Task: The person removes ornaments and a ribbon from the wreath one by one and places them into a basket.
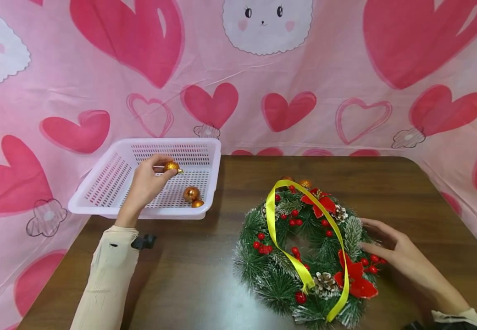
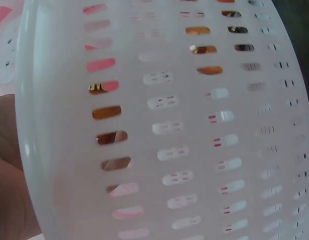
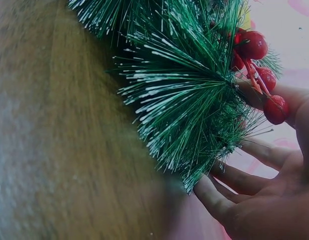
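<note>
Over the white plastic basket (image 1: pixel 143 211), my left hand (image 1: pixel 149 178) pinches a small gold glitter ornament ball (image 1: pixel 171 166) with a gold cap. Two shiny copper-gold balls (image 1: pixel 191 194) lie inside near the basket's right wall. In the left wrist view the basket's slotted wall (image 2: pixel 59 150) hides most of that hand. A green Christmas wreath (image 1: pixel 255 270) lies on the table at the right. My right hand (image 1: pixel 403 259) holds its right edge, thumb and fingers about the frosted needles (image 3: pixel 169 95), close beside red berries (image 3: pixel 276 109).
Yellow ribbon (image 1: pixel 270 215) loops over the wreath, among red flowers (image 1: pixel 358 279) and pinecones (image 1: pixel 325 283). Behind it an orange ball (image 1: pixel 305 184) peeks out. The brown wooden table (image 1: pixel 197 275) meets a pink heart-patterned cloth (image 1: pixel 246 110) at the back and sides.
</note>
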Available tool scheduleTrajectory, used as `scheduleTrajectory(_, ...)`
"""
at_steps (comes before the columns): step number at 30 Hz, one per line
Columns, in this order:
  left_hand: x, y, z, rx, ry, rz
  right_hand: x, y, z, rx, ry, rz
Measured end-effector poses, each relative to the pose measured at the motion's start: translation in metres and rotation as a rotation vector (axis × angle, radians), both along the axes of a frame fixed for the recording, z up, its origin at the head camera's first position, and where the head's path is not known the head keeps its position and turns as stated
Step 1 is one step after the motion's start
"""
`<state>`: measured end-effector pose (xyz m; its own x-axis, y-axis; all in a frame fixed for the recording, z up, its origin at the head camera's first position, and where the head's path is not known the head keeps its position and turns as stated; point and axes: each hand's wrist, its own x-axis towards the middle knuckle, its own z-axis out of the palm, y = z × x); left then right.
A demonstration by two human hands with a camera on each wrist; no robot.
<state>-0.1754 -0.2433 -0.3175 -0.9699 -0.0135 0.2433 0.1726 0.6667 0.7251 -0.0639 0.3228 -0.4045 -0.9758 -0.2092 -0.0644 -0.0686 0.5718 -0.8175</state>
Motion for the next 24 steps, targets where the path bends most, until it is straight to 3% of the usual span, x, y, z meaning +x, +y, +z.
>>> scheduleTrajectory(8, -0.001, -0.005, -0.003, -0.063, -0.020, 0.006, 0.001, -0.001, 0.000, -0.013, 0.011, -0.010)
scheduleTrajectory(24, -0.006, -0.009, -0.014, -0.117, -0.135, -0.081, 0.000, 0.001, -0.002, -0.001, -0.006, -0.016)
